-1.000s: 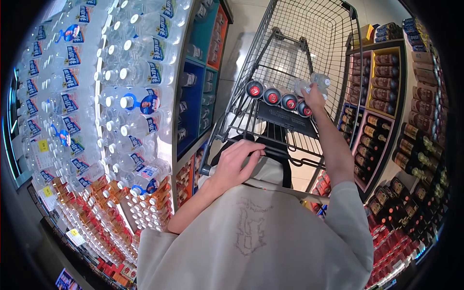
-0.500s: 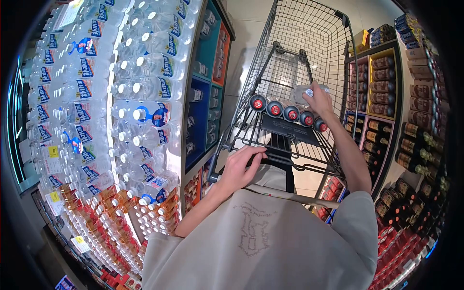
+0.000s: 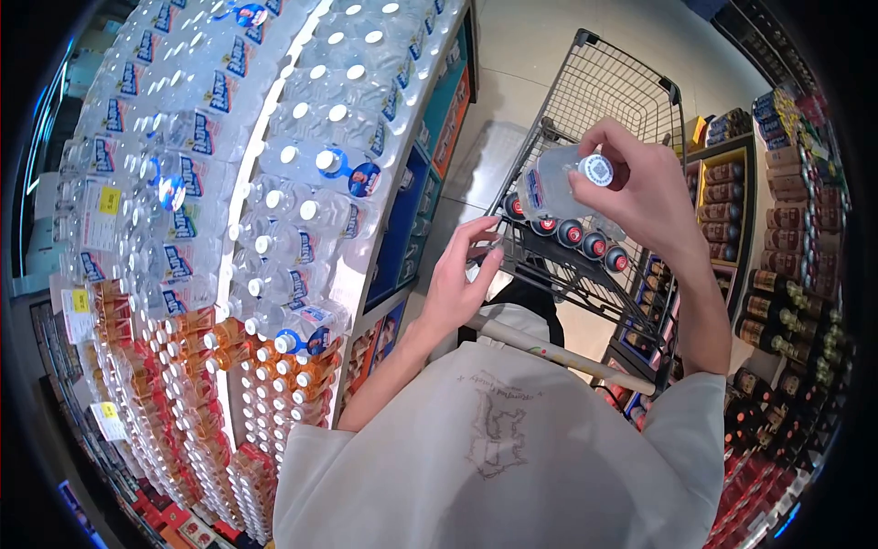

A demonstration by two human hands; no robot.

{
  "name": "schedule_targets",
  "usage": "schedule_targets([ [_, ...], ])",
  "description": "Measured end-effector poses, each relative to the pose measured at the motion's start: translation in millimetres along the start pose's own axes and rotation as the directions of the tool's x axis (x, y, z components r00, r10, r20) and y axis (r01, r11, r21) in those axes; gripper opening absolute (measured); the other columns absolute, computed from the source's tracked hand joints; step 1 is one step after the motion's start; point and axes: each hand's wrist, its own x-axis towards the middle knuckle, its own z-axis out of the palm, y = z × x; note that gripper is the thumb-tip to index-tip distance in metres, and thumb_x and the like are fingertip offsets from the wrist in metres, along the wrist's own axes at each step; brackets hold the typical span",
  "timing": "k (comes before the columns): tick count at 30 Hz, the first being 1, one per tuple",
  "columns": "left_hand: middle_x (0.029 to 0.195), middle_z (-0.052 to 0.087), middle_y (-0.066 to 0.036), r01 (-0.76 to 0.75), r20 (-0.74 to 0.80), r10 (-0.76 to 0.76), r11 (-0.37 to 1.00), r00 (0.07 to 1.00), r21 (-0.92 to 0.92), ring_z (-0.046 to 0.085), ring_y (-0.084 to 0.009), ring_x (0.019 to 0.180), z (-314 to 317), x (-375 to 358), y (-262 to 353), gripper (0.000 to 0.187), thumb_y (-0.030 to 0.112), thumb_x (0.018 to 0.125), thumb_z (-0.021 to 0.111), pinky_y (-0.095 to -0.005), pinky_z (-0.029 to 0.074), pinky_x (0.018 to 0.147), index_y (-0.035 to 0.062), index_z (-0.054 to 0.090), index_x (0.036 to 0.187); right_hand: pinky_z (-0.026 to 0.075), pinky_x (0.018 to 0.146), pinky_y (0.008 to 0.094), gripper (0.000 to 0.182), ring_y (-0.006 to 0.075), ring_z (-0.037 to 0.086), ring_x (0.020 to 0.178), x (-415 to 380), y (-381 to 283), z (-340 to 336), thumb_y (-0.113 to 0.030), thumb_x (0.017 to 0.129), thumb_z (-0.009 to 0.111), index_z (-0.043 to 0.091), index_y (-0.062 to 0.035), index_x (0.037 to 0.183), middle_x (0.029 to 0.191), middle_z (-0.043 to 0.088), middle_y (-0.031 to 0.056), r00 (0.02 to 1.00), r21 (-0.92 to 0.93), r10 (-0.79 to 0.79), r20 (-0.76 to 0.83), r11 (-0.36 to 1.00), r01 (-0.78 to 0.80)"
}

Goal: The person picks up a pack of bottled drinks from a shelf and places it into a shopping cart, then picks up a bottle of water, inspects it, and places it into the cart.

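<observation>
A clear plastic water bottle point(image 3: 551, 178) with a white cap is gripped near its neck by my right hand point(image 3: 645, 197). It is tilted, cap toward me, above the black wire shopping cart point(image 3: 588, 38). Below it in the cart lies a row of dark bottles point(image 3: 569, 232) with red-marked caps. My left hand point(image 3: 462, 279) is raised left of the held bottle, fingers apart and curved, with nothing in it. The cart's pale handle bar point(image 3: 558, 353) crosses in front of my shirt.
On the left, a tall display holds rows of clear water bottles point(image 3: 297, 206), with orange drink bottles point(image 3: 306, 384) lower down. Coloured shelf compartments point(image 3: 416, 215) stand beside it. Shelves of dark bottles point(image 3: 773, 306) line the right side. Tiled floor point(image 3: 512, 69) lies beyond the cart.
My right hand has lifted the water bottle from inside the cart up toward me. My left hand has risen from near the cart handle and its fingers have spread. The view has shifted.
</observation>
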Motion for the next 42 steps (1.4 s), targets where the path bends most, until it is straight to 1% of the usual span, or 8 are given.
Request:
schedule_targets([
  [2, 0.146, 0.059, -0.014, 0.088, 0.0, -0.089, 0.996, 0.996, -0.031, 0.061, -0.0227, 0.132, -13.2, -10.0, -9.0, 0.045, 0.012, 0.107, 0.062, -0.0371, 0.052, 0.106, 0.0013, 0.049, 0.15, 0.043, 0.051, 0.0325, 0.03, 0.0182, 0.06, 0.051, 5.7, -32.7, 4.5, -0.028, 0.083, 0.078, 0.064, -0.009, 0.101, 0.058, 0.06, 0.0047, 0.998, 0.111, -0.065, 0.006, 0.992, 0.064],
  [4, 0.151, 0.055, -0.015, 0.19, -0.049, -0.229, 0.894, 0.972, -0.405, 0.058, -0.024, 0.138, -20.9, -20.8, -24.3, 0.05, 0.024, 0.111, 0.058, -0.0382, 0.048, 0.112, 0.0001, 0.044, 0.153, 0.04, 0.049, 0.0307, 0.029, 0.0156, 0.058, 0.049, 12.5, -56.4, 15.2, -0.029, 0.081, 0.078, 0.065, -0.0094, 0.099, 0.056, 0.058, 0.0038, 0.988, 0.167, -0.151, 0.006, 0.975, 0.148],
  [6, 0.156, 0.051, -0.017, 0.256, -0.034, -0.311, 0.836, 0.95, -0.485, 0.054, -0.0256, 0.142, -33.7, -32.7, -30.4, 0.059, 0.036, 0.114, 0.05, -0.0413, 0.044, 0.117, 0.0004, 0.035, 0.158, 0.041, 0.051, 0.022, 0.021, 0.0028, 0.053, 0.057, 21.4, -84.0, 21.2, -0.011, 0.087, 0.078, 0.064, -0.0016, 0.1, 0.065, 0.062, 0.0002, 0.96, 0.202, -0.248, 0.129, 0.955, 0.219],
  [11, 0.152, 0.05, -0.014, 0.15, -0.105, -0.389, 0.571, 0.915, -0.807, 0.049, -0.0307, 0.145, -56.1, -67.0, -35.4, 0.058, 0.042, 0.115, 0.044, -0.0537, 0.038, 0.124, 0.0069, 0.03, 0.159, 0.026, 0.048, 0.0259, 0.022, 0.0034, 0.04, 0.05, 46.2, -127.0, 83.9, -0.02, 0.086, 0.077, 0.066, -0.0035, 0.096, 0.053, 0.05, -0.0016, 0.913, 0.308, -0.392, 0.11, 0.887, 0.344],
  [13, 0.157, 0.047, -0.008, 0.061, -0.194, -0.467, 0.477, 0.863, -0.877, 0.046, -0.0307, 0.147, -59.3, -78.5, -41.8, 0.055, 0.044, 0.115, 0.043, -0.0574, 0.037, 0.125, 0.0123, 0.033, 0.159, 0.034, 0.05, 0.031, 0.027, 0.0131, 0.049, 0.05, 56.2, -144.6, 104.2, -0.028, 0.083, 0.077, 0.067, -0.0056, 0.094, 0.054, 0.052, 0.0021, 0.911, 0.309, -0.377, 0.168, 0.898, 0.314],
  [19, 0.167, 0.037, -0.004, -0.171, -0.391, -0.459, 0.45, 0.798, -0.877, 0.045, -0.032, 0.148, -79.6, -97.6, -63.5, 0.066, 0.054, 0.113, 0.04, -0.056, 0.038, 0.124, 0.0176, 0.024, 0.166, 0.054, 0.062, 0.0426, 0.045, 0.033, 0.069, 0.059, 72.2, -184.1, 164.8, -0.048, 0.083, 0.076, 0.072, -0.0037, 0.093, 0.061, 0.067, 0.0128, 0.871, 0.344, -0.409, 0.273, 0.887, 0.308],
  [27, 0.165, 0.038, -0.013, -0.152, -0.384, -0.568, 0.412, 0.728, -0.898, 0.055, -0.0386, 0.139, -98.9, -115.2, -73.0, 0.072, 0.057, 0.112, 0.037, -0.0522, 0.046, 0.12, 0.0092, 0.023, 0.165, 0.055, 0.07, 0.0467, 0.063, 0.0377, 0.073, 0.072, 91.5, -210.7, 226.2, -0.063, 0.091, 0.073, 0.066, -0.0022, 0.107, 0.068, 0.069, 0.0169, 0.636, 0.235, -0.677, 0.371, 0.731, 0.641],
  [42, 0.162, 0.039, -0.022, -0.177, -0.355, -0.598, 0.336, 0.719, -0.925, 0.052, -0.0367, 0.143, -110.8, -137.6, -113.0, 0.058, 0.051, 0.111, 0.049, -0.0565, 0.043, 0.12, 0.011, 0.032, 0.15, 0.055, 0.074, 0.0514, 0.033, 0.0404, 0.073, 0.082, 104.0, -211.9, 268.7, -0.037, 0.102, 0.065, 0.061, -0.0111, 0.122, 0.077, 0.074, 0.0157, 0.498, 0.163, -0.694, 0.52, 0.653, 0.74],
])
